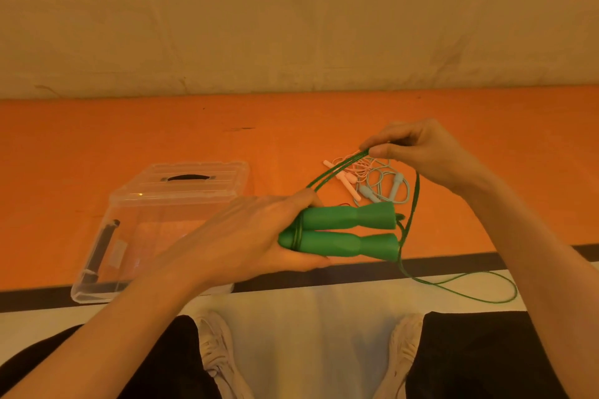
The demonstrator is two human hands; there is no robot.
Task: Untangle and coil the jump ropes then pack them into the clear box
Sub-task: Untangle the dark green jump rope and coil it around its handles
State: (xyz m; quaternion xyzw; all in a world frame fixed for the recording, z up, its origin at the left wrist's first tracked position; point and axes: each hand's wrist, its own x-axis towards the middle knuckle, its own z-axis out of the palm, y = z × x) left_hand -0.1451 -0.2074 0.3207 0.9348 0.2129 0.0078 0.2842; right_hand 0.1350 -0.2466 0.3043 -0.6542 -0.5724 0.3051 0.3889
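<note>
Green handles (343, 233) sit gripped in the left hand (256, 236); the right hand (418, 152) pinches the green cord (337, 168) above. A loose loop below may snag. The clear box (155, 223) stays left.

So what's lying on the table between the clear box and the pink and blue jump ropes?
Head view: only bare orange table between the clear box and the pink and blue ropes.

Green handles (350, 233) — smooth, matt plastic; their green cord (413, 204) looks braided and rough. The clear box (155, 204) is glossy transparent plastic — the orange worktop (129, 133) smooth, dull.
</note>
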